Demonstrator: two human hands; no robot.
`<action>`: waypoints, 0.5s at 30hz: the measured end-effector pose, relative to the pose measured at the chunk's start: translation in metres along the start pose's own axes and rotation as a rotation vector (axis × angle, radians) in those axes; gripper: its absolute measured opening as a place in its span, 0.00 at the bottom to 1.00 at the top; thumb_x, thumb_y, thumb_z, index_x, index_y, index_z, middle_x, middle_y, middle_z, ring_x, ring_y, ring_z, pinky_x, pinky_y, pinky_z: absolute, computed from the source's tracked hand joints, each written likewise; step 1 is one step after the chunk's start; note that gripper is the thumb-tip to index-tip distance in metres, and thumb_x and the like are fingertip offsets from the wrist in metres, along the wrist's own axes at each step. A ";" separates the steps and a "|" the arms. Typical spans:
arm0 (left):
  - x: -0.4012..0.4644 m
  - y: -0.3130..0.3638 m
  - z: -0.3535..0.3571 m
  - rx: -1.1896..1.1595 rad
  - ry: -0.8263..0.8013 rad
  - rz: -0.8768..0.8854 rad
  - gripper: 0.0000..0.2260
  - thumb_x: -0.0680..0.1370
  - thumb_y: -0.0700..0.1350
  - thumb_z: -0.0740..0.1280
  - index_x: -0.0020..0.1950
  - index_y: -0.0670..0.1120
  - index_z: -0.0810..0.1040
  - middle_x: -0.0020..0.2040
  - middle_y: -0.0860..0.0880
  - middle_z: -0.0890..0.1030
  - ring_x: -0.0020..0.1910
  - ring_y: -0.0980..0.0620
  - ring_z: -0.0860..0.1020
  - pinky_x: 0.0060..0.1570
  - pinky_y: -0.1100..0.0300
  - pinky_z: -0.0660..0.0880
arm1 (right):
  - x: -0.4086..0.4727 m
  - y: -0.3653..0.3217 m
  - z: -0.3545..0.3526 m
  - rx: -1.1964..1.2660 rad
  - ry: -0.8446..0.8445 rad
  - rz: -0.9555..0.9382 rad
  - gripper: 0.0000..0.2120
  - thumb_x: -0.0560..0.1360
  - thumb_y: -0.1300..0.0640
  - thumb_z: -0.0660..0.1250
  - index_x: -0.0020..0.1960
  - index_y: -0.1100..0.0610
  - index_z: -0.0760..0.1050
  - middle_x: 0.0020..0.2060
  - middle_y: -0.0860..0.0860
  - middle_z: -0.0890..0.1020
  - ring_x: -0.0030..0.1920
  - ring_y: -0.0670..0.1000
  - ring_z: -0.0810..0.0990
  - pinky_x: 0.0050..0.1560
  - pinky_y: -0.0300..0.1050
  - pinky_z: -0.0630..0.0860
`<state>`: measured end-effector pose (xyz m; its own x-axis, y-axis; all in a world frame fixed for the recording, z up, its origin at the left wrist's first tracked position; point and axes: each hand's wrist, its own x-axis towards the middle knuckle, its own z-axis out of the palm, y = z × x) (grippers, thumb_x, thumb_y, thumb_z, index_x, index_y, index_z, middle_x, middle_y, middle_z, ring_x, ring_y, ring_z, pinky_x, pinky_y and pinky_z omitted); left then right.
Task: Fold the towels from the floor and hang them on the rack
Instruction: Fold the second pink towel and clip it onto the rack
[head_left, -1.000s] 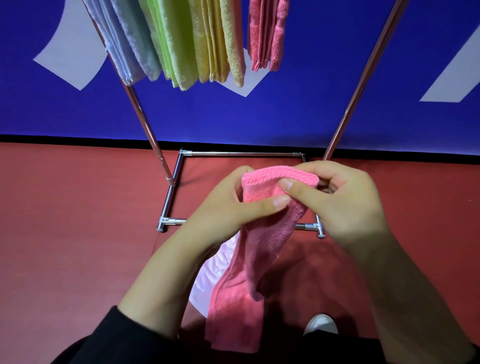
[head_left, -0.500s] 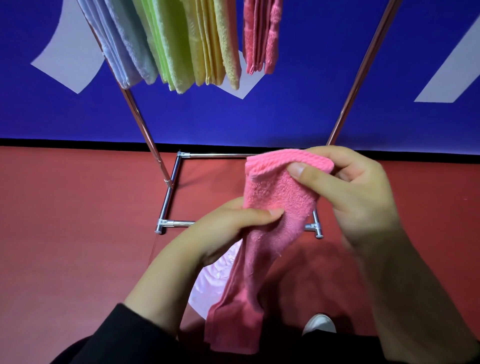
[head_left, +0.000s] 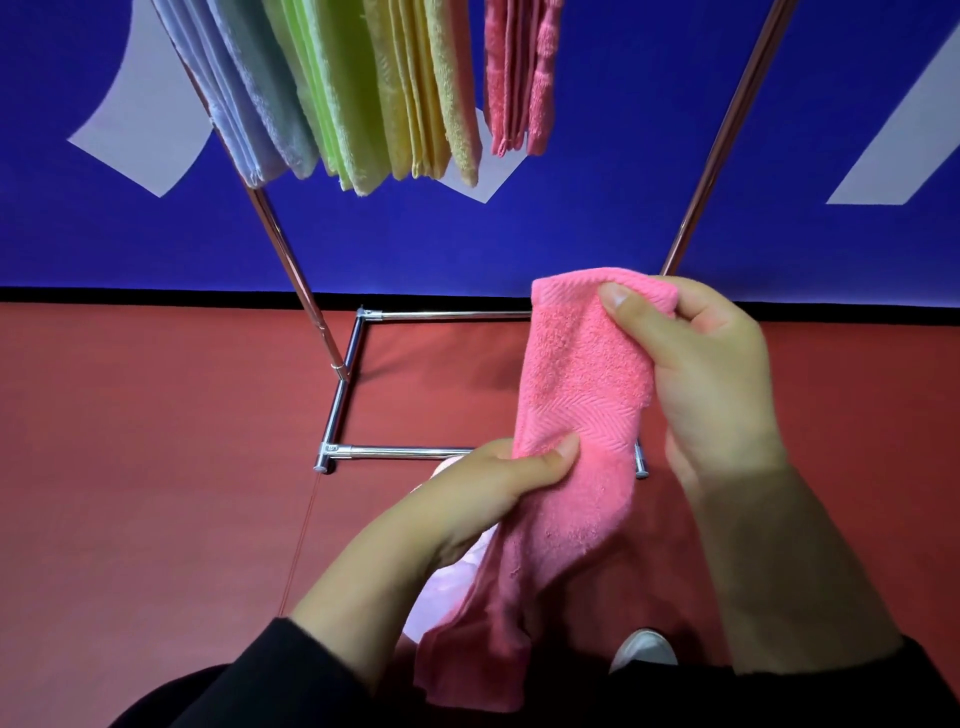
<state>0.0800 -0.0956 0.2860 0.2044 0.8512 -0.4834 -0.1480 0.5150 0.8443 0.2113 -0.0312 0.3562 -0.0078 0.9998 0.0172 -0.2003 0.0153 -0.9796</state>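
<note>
A pink towel (head_left: 576, 384) hangs lengthwise in front of me, folded over at the top. My right hand (head_left: 711, 374) grips its upper end, thumb across the fold. My left hand (head_left: 498, 483) pinches the towel lower down on its left edge, and the tail dangles past my knees. The chrome rack (head_left: 332, 358) stands just ahead, its two poles rising left and right. Folded towels hang from its top: pale blue (head_left: 249, 98), green (head_left: 322, 93), yellow (head_left: 421, 88) and pink (head_left: 519, 73).
The rack's base frame (head_left: 405, 451) lies on the red floor under my hands. A pale lilac cloth (head_left: 447, 582) lies on the floor behind my left forearm. A white shoe tip (head_left: 644, 649) shows at the bottom. A blue wall with white shapes stands behind.
My right hand has lifted the towel's top end up and to the right, while my left hand has slid down the towel, stretching it out between them.
</note>
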 end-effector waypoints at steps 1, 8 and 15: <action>0.000 0.001 0.002 -0.004 0.001 -0.017 0.21 0.70 0.56 0.69 0.57 0.43 0.82 0.55 0.46 0.84 0.57 0.48 0.81 0.63 0.53 0.73 | 0.002 0.001 -0.003 -0.025 0.006 0.016 0.01 0.74 0.62 0.70 0.45 0.60 0.80 0.37 0.51 0.84 0.38 0.45 0.81 0.39 0.38 0.78; -0.005 0.020 0.009 -0.214 -0.020 0.011 0.26 0.74 0.60 0.64 0.62 0.41 0.78 0.58 0.44 0.82 0.60 0.48 0.79 0.66 0.52 0.71 | 0.007 0.014 -0.012 -0.167 -0.098 0.375 0.09 0.77 0.49 0.65 0.47 0.54 0.80 0.41 0.46 0.85 0.37 0.44 0.80 0.34 0.38 0.73; -0.013 0.045 -0.006 -0.635 -0.005 0.189 0.31 0.81 0.61 0.47 0.53 0.42 0.84 0.54 0.42 0.84 0.53 0.47 0.82 0.55 0.52 0.75 | 0.003 0.020 -0.005 -0.025 -0.229 0.564 0.15 0.76 0.42 0.61 0.46 0.54 0.77 0.39 0.50 0.81 0.39 0.48 0.77 0.48 0.47 0.72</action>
<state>0.0648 -0.0832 0.3286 0.1227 0.9332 -0.3377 -0.7233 0.3171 0.6135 0.2120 -0.0278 0.3356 -0.3175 0.8262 -0.4654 -0.0810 -0.5126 -0.8548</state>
